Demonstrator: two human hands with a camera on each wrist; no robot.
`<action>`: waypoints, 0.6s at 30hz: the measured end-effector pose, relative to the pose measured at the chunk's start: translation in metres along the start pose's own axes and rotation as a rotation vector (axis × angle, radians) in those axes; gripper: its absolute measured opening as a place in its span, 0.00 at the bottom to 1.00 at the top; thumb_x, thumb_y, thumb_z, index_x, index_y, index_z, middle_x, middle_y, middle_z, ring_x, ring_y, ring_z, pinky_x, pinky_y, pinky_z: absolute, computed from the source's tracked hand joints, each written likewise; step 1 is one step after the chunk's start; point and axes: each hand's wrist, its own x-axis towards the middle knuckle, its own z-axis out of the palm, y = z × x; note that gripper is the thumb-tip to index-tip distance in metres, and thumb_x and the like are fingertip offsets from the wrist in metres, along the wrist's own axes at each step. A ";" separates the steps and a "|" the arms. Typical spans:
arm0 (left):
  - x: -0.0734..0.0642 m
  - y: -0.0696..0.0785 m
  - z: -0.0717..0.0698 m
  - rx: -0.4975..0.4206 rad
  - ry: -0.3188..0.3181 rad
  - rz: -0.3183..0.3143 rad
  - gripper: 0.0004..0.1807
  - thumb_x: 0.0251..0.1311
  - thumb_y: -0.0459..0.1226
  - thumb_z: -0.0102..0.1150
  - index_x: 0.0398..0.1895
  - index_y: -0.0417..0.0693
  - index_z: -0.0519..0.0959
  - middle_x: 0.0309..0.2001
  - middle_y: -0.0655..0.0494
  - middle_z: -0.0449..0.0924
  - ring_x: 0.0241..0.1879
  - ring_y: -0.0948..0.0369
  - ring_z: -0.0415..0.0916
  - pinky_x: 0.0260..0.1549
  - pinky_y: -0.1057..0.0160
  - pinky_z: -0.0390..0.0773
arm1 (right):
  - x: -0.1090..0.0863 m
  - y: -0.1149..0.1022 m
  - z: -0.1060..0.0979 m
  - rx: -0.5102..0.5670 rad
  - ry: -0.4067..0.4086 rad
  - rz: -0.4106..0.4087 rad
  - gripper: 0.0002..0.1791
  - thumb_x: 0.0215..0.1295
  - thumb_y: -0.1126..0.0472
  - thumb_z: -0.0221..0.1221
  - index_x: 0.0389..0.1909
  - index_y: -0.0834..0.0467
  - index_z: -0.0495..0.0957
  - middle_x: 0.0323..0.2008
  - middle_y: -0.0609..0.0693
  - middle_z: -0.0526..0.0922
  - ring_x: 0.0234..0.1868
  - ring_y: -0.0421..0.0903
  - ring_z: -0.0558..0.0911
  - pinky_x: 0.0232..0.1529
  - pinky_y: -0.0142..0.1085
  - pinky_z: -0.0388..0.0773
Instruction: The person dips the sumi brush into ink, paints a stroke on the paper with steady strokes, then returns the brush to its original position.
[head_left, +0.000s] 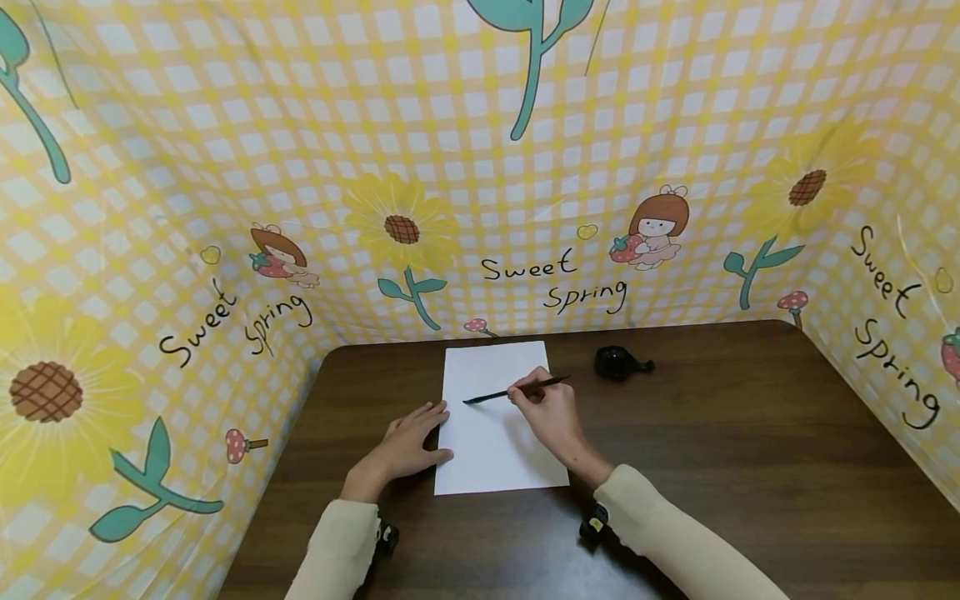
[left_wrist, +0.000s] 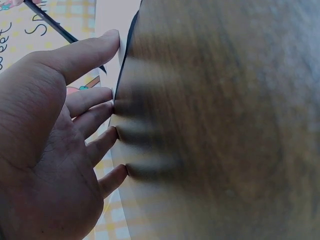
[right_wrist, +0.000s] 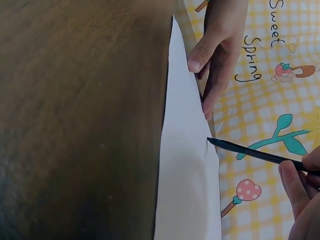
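Observation:
A plain white sheet of paper lies upright on the dark wooden table. My right hand pinches a slim black brush between thumb and fingers, its shaft slanting to the left. In the right wrist view, the dark pointed tip of the brush is right at the paper's surface. No mark shows on the sheet. My left hand, fingers spread and fairly straight, rests with thumb and fingertips along the paper's left edge. The left wrist view shows the fingertips set down on the table there.
Right of the sheet's upper corner sits a small black round-bodied bottle, its narrow neck pointing right. Brown tabletop surrounds the paper. A yellow checked cloth with flowers and lettering hangs behind the table and along both sides.

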 end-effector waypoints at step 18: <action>0.002 -0.001 -0.001 0.000 -0.023 -0.026 0.41 0.69 0.50 0.68 0.81 0.46 0.67 0.85 0.52 0.57 0.86 0.46 0.50 0.75 0.28 0.52 | -0.005 0.000 0.001 -0.083 -0.006 -0.041 0.05 0.66 0.66 0.71 0.33 0.55 0.86 0.29 0.48 0.88 0.30 0.38 0.83 0.33 0.28 0.78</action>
